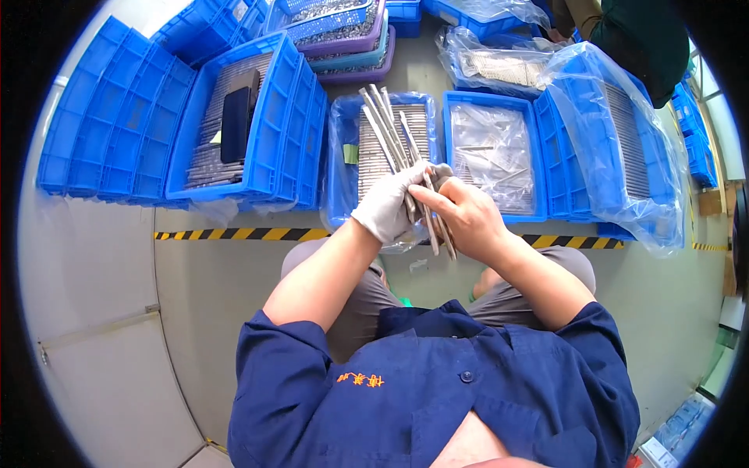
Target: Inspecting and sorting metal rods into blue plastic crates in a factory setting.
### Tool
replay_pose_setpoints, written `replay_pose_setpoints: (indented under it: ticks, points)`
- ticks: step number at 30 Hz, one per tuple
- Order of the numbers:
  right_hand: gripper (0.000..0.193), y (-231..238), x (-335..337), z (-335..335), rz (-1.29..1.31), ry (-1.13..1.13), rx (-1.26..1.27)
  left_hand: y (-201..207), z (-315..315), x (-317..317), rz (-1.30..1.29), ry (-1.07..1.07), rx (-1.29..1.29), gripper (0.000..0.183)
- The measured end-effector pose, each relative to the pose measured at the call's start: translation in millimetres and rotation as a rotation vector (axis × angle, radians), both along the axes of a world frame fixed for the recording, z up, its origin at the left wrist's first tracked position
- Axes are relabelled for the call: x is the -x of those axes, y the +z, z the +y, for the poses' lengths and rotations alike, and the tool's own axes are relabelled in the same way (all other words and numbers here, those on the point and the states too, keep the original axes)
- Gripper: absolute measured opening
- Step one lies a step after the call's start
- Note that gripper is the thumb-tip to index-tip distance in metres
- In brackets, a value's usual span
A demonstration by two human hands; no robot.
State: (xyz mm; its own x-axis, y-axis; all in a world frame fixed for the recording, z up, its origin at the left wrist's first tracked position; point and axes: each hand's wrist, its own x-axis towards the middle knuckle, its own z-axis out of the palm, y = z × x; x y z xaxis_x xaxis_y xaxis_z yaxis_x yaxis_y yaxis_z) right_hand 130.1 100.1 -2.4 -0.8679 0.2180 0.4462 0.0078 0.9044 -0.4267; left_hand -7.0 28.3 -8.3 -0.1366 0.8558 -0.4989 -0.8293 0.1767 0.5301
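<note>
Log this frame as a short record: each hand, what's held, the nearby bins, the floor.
Left hand: white-gloved, closed around metal rods
Right hand: bare, fingers at the same bundle; grip partly hidden
Middle bin: blue, behind the hands, rows of rods inside
Right-hand bin: blue, a few loose rods on clear film
Left-hand bin: blue, rods inside, dark phone-like object on top
Floor: yellow-black striped tape

Metal rods (390, 138) show a smooth, dull sheen. Glossy, wrinkled plastic film (663, 199) drapes over the right edge of a smooth plastic crate (563, 148). Glove (381, 212) and shirt (515, 366) look like matt cloth.
</note>
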Motion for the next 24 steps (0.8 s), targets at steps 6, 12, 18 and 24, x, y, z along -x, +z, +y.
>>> replay_pose_setpoints:
  ticks: [6, 12, 18, 24]
  points:
    - [0.06, 12, -17, 2, -0.169, -0.14, 0.197, -7, 1, 9, -0.007, 0.112, -0.024, 0.013]
    - [0.051, 6, -22, 20, -0.101, -0.113, 1.567, 23, -25, -29, 0.152, -0.238, -0.099, 0.02]
    - [0.05, 9, -44, 5, -0.153, 0.24, 1.821, 20, -64, -95, 0.065, -0.515, -0.251, 0.042]
    - [0.039, -30, -80, -61, -0.394, 0.202, 1.996, -13, -109, -113, 0.011, -0.744, -0.165, 0.029]
